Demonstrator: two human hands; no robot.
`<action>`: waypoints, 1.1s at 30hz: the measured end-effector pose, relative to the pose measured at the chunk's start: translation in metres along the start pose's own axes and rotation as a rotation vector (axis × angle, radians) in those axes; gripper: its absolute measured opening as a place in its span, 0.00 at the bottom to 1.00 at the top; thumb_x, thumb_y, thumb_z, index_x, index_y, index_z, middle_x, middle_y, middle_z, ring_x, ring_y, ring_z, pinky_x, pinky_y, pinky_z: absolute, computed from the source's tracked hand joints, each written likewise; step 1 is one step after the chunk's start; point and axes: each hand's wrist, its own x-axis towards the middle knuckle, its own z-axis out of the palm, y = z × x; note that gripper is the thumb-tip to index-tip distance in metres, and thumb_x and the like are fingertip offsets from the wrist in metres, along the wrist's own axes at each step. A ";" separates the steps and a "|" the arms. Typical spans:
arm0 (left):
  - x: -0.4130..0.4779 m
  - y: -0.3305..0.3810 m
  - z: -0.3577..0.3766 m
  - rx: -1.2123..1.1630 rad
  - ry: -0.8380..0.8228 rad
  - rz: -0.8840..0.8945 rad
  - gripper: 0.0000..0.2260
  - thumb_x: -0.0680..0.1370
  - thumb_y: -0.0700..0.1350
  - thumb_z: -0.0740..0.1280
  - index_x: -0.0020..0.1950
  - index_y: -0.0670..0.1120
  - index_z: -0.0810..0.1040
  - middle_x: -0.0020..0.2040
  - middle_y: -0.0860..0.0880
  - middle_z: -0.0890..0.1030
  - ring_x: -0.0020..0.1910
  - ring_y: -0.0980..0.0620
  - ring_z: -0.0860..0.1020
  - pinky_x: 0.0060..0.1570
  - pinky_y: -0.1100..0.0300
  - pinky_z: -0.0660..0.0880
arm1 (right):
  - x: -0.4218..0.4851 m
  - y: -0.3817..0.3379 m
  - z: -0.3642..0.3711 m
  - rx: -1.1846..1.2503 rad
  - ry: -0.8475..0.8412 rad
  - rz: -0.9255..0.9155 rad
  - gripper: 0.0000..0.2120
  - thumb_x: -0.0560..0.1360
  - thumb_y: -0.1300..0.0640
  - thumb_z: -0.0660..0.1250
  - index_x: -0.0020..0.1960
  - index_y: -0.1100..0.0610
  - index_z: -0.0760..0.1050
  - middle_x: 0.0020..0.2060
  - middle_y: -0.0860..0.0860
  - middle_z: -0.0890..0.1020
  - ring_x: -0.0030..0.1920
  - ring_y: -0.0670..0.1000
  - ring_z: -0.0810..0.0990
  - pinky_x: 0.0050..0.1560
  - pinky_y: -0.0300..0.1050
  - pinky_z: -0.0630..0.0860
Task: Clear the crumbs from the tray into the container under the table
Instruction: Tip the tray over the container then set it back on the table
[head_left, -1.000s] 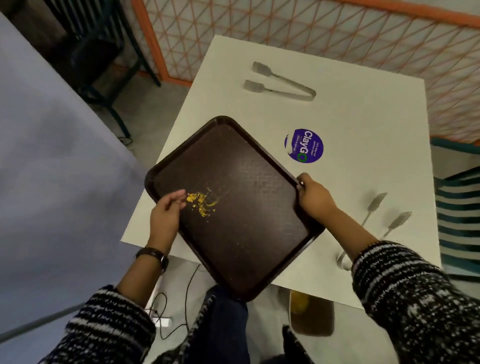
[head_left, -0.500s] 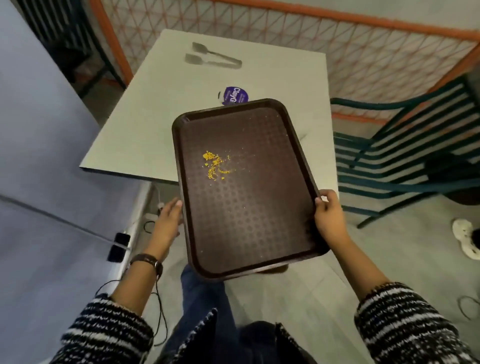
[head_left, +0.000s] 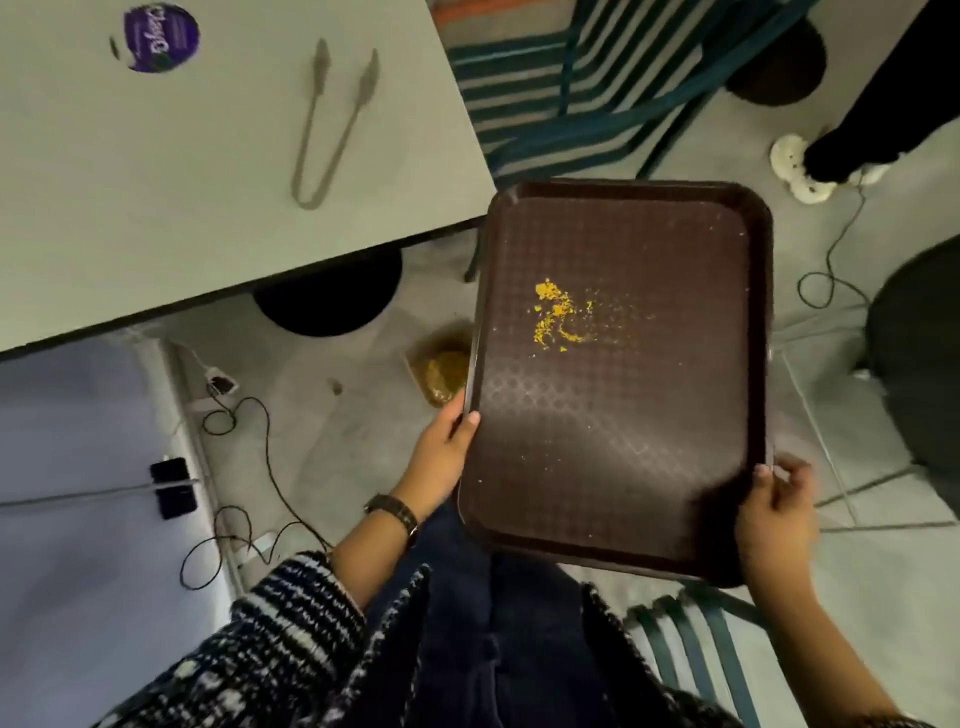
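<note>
**Tray held above the floor container**

Both hands hold a brown tray (head_left: 623, 467) clear of the tabletop (head_left: 208, 171). The left hand (head_left: 441, 447) clamps its left rim, the right hand (head_left: 779, 509) its near right corner. Yellow crumbs (head_left: 556, 317) lie mid-tray, beyond both grips. The container (head_left: 441, 369) sits on the floor just beside the tray's left rim, nearer the left hand.

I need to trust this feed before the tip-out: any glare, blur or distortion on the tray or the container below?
Head view: a soft sheen falls across the near half of the tray, yet the yellow crumbs read sharply; the tongs and purple sticker on the table are motion-blurred; the container on the floor is dim and half hidden behind the tray's edge; the wide lens bends the table edge.
</note>
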 end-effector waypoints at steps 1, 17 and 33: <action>0.006 -0.008 0.008 0.022 -0.016 -0.014 0.19 0.81 0.47 0.56 0.73 0.53 0.63 0.67 0.53 0.72 0.65 0.54 0.72 0.64 0.56 0.71 | -0.004 0.012 -0.003 -0.015 0.017 0.025 0.10 0.81 0.59 0.55 0.60 0.62 0.66 0.48 0.57 0.75 0.48 0.52 0.73 0.50 0.45 0.65; 0.091 -0.243 -0.024 0.189 0.096 -0.479 0.23 0.82 0.46 0.54 0.76 0.51 0.52 0.73 0.43 0.65 0.68 0.43 0.68 0.66 0.55 0.62 | 0.008 0.076 0.199 -0.217 -0.296 0.245 0.14 0.80 0.62 0.53 0.64 0.55 0.64 0.52 0.55 0.77 0.47 0.56 0.77 0.49 0.50 0.73; 0.148 -0.273 -0.058 -0.491 0.186 -0.713 0.22 0.79 0.35 0.59 0.72 0.48 0.62 0.65 0.46 0.67 0.64 0.40 0.70 0.50 0.49 0.76 | 0.069 -0.011 0.320 -0.650 -0.539 0.097 0.17 0.79 0.60 0.52 0.67 0.58 0.61 0.53 0.60 0.78 0.49 0.62 0.78 0.45 0.52 0.73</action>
